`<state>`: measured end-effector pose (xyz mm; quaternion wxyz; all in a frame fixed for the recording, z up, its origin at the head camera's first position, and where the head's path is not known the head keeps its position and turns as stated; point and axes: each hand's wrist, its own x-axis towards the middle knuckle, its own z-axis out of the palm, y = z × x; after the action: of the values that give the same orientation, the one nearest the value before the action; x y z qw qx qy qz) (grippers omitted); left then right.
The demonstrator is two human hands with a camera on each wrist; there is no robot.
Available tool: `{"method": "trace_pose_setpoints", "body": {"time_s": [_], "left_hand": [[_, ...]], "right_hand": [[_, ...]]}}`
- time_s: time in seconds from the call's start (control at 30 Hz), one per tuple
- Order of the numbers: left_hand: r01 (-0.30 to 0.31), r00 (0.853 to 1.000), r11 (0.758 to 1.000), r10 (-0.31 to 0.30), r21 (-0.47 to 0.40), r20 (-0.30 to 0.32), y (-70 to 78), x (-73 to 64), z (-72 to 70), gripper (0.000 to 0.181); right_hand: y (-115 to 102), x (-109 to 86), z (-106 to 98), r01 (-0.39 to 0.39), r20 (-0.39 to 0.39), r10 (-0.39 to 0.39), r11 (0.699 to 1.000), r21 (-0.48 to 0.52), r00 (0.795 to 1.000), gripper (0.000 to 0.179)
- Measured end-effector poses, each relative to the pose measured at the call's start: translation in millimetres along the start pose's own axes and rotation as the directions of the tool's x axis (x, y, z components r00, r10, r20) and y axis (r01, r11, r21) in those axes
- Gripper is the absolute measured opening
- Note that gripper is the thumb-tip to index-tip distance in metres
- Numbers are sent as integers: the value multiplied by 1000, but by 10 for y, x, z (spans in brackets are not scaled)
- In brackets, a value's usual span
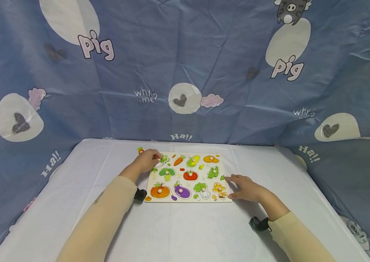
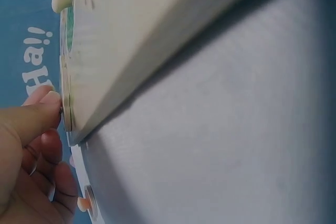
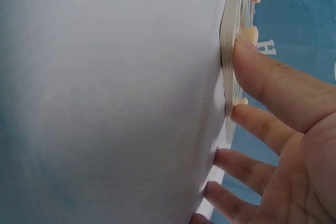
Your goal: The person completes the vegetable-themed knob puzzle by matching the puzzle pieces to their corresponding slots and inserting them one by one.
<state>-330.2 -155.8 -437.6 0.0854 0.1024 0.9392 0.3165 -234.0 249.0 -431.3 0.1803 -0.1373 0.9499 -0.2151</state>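
A wooden vegetable puzzle board [image 1: 175,182] lies flat on the table, with knobbed pieces in it such as a pumpkin [image 1: 160,191], an eggplant [image 1: 182,191] and a tomato [image 1: 190,176]. At its upper left corner my left hand [image 1: 147,160] pinches a pale, green-leaved vegetable puzzle piece [image 1: 164,159] between thumb and index finger. The left wrist view shows that puzzle piece [image 2: 66,98] edge-on at the board; its knob is hidden by the fingertips. My right hand [image 1: 245,187] touches the board's right edge, fingers spread and fairly straight, thumb near the mushroom piece [image 1: 219,189].
Just past the board's upper left corner lies a small loose carrot piece [image 1: 140,150], partly behind the left hand. A white cloth [image 1: 198,233] covers the table. Behind it hangs a blue printed curtain [image 1: 158,72].
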Motion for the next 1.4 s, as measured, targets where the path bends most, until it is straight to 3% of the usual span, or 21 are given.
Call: {"method": "trace_pose_setpoints", "body": {"time_s": [0.3,0.57,0.83,1.13,1.4], "left_hand": [[2,1000,1000,-3,3,4,51,16,-1,13],[19,999,998,-21,56,37,102,27,-4,14],[68,997,997,-66,-40,42,75,57,-11,14],[52,999,993,-51,-102,11,66,37,-13,11],[18,996,996,-25,-88,-81,-5,60,-159,21]], "right_hand": [[15,17,2,15,-4,-15,1000,-7,1000,78],[4,11,40,10,6,-10,1000,12,1000,77],[-13,13,22,25,-1,-25,1000,-16,1000,77],[17,21,12,26,-1,-26,1000,-16,1000,78],[20,23,-8,22,6,-22,999,-27,1000,77]]}}
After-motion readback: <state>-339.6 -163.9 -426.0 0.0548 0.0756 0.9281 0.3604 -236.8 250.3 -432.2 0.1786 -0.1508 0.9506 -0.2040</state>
